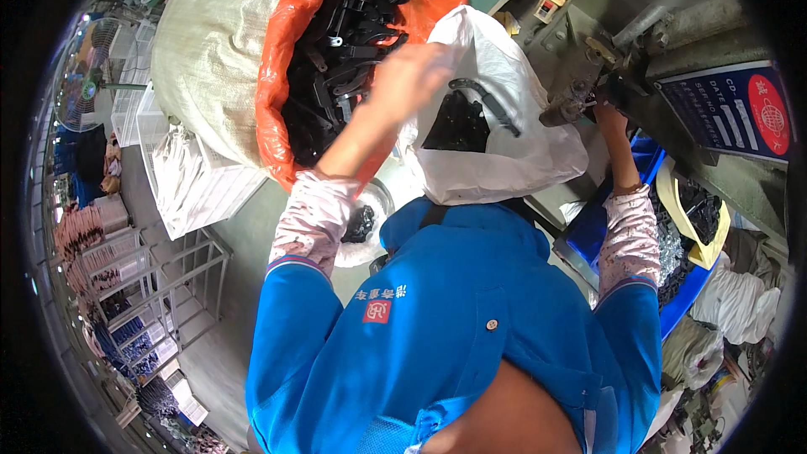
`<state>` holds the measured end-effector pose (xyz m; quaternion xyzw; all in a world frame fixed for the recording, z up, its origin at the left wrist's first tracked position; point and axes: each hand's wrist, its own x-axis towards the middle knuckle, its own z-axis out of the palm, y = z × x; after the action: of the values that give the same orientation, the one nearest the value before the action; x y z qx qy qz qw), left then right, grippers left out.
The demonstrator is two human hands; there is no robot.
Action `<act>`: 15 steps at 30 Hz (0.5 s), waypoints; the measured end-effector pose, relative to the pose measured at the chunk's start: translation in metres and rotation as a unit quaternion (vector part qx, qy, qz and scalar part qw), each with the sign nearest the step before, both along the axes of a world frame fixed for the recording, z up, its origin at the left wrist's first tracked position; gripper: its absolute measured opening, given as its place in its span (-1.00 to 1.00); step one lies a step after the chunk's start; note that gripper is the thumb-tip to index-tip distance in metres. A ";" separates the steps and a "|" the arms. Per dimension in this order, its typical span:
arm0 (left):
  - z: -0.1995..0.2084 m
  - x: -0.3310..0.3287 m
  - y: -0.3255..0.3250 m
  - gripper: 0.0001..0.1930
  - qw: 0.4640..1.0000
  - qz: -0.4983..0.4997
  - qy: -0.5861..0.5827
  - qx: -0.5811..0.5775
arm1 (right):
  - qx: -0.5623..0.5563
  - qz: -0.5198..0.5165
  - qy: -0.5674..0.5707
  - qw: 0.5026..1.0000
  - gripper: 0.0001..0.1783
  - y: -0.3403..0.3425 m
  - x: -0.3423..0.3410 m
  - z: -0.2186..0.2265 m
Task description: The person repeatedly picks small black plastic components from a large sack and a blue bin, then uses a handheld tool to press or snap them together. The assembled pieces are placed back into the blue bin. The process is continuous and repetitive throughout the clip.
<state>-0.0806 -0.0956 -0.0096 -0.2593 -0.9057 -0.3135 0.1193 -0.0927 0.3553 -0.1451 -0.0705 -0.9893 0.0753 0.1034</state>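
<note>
My left hand [410, 80], smeared by motion, is above the place where an orange-lined sack [274, 76] meets a white plastic bag [504, 175]. Its fingers are too blurred to read. Many black plastic parts [324, 105] with small metal pieces fill the orange-lined sack. Inside the mouth of the white bag, a curved black lever-like part [487, 104] shows above other dark parts [458, 124]; I cannot tell whether it rests on anything. My right hand [611, 120] reaches up to the metal machine head [576, 80], which hides most of its fingers.
A large woven sack [206, 50] bulges at the left. White crates [197, 176] and a metal rack [168, 286] stand beyond it. On the right, a blue bin [672, 313] holds dark and shiny small parts. A blue sign plate [727, 109] is fixed to the machine.
</note>
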 end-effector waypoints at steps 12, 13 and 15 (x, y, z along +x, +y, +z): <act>-0.057 -0.062 -0.131 -0.65 0.949 0.072 0.013 -0.307 | -0.027 0.053 -0.002 0.998 -0.61 0.007 0.011 -0.005; -0.059 -0.061 -0.137 -0.64 0.963 0.082 0.011 -0.257 | -0.029 0.069 0.015 0.997 -0.63 -0.001 0.013 0.003; -0.046 -0.054 -0.136 -0.64 0.972 0.129 -0.011 -0.196 | -0.038 0.100 0.048 0.993 -0.65 -0.015 0.011 0.008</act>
<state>-0.1346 -0.2317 -0.0560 -0.1551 -0.9765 -0.1145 0.0960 -0.0821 0.3403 -0.1373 0.0285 -0.9817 0.1260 0.1398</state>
